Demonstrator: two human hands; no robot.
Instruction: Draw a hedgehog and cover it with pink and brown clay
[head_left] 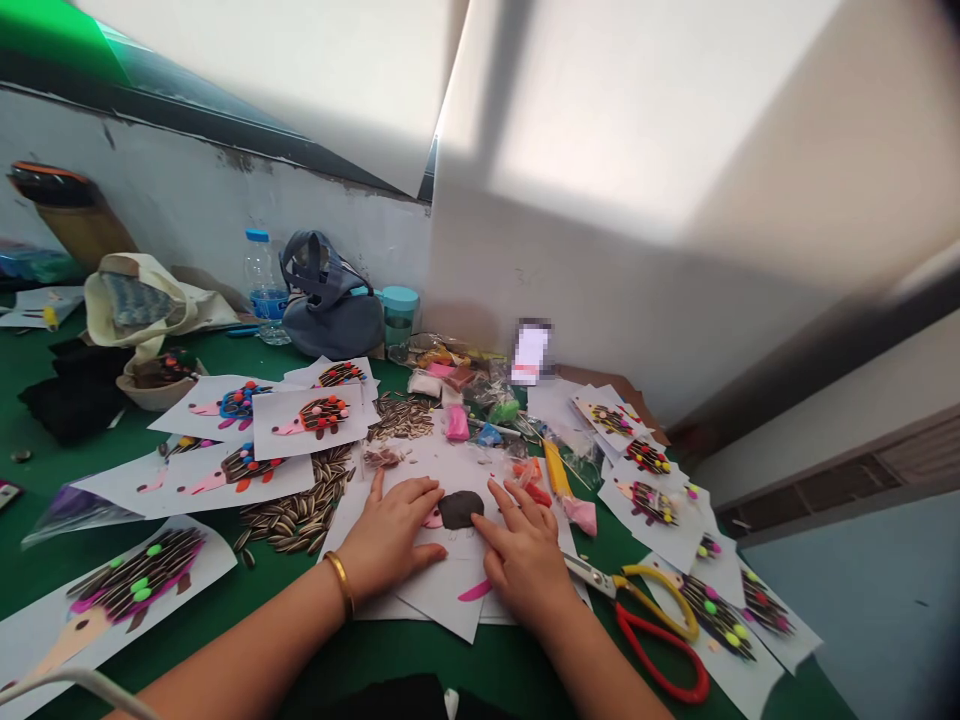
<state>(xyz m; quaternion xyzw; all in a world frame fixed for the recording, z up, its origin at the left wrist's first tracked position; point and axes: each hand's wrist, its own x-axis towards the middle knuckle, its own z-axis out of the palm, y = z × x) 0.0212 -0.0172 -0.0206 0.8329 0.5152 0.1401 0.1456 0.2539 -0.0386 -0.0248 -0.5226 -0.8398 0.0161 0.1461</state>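
On a white sheet of paper (pixel 442 465) in front of me lies a flattened dark clay shape (pixel 460 509), with a small pink piece (pixel 433 519) at its left end. My left hand (pixel 397 532) rests on the paper with fingers outstretched, fingertips beside the pink piece. From the other side, my right hand (pixel 526 545) touches the dark clay's right edge with a finger; its other fingers are spread. A magenta strip (pixel 474 591) lies below on the paper, partly hidden by that hand. Neither hand grips anything.
Scissors (pixel 660 625) with red and yellow handles lie right of my right hand. Striped sunflower seeds (pixel 296 510) are piled to the left. Finished hedgehog pictures (pixel 307 420) flank both sides. Clay packets (pixel 457 420), a bottle (pixel 264 290) and a grey-blue bag (pixel 330 320) stand behind.
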